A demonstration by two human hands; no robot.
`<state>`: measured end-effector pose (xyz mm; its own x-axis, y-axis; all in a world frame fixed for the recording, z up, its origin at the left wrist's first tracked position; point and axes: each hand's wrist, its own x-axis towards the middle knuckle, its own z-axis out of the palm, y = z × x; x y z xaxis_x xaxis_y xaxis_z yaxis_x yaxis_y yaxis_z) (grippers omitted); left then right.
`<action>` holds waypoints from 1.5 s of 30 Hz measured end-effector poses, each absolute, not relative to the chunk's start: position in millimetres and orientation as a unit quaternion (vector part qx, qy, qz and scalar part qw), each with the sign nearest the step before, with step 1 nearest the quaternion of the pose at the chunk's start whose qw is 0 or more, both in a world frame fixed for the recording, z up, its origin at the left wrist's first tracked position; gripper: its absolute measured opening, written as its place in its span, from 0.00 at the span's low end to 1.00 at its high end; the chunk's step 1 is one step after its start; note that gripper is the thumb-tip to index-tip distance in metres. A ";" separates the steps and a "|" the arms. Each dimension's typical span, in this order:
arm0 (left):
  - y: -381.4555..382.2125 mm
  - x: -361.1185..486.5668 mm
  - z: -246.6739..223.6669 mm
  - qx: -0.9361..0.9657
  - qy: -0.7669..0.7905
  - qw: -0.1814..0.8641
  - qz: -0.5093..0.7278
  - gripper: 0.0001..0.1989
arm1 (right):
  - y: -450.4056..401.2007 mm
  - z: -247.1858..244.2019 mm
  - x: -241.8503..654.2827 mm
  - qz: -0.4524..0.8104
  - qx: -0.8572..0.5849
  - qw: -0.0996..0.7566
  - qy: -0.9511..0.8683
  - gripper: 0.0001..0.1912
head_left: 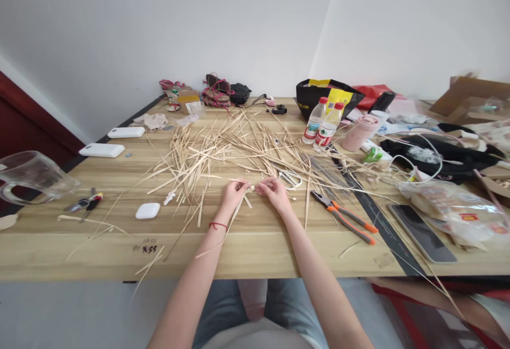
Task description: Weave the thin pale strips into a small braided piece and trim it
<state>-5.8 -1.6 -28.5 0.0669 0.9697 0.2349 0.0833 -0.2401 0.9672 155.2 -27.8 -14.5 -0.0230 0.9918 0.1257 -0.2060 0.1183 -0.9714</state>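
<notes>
In the head view, pinching a small knotted piece [252, 188] just in front of the straw heap [235, 147]. Gripped on one side by fingertips of the left hand [236, 194], on the other by those of the right hand [275, 192], with both nearly meeting. Pale tan like the heap, with short flat ends sticking out and a longer strip hanging past the left wrist; too small to make out the weave.

Bordered in front of the heap by the table's [255, 256] near edge, with wood grain showing in between, crossed by both forearms. Flanked right of the heap by a carabiner [292, 179] near the right hand, then pliers [334, 210] and two bottles [322, 125]. Flanked left and in front of the heap by a white case [147, 211].
</notes>
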 end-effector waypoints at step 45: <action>-11.7 -8.2 -19.4 0.626 0.413 0.481 0.454 0.15 | -27.7 -17.0 162.7 0.562 -0.415 0.589 -0.406 0.23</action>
